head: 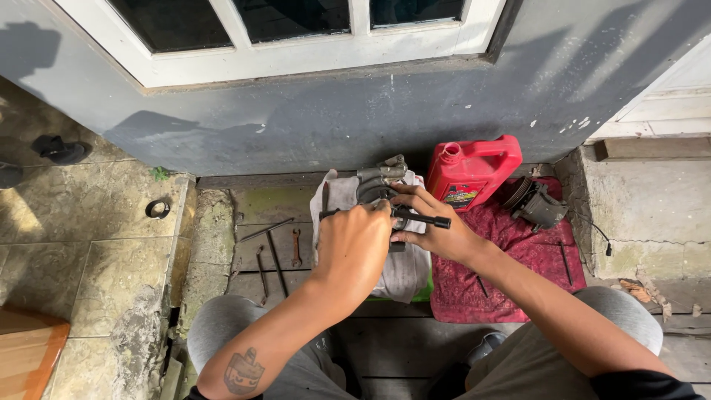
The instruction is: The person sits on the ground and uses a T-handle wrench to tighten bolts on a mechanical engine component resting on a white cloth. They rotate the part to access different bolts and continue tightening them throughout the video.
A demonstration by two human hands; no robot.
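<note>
Grey metal housing (379,184) sits on a white cloth (404,270) between the knees, with a red oil jug (472,170) just beside it. Left hand (354,248) closes over it while right hand (433,226) grips a black T-handle wrench (422,217). Judging by this, a fastener is being turned; next calls for steady bracing.
</note>
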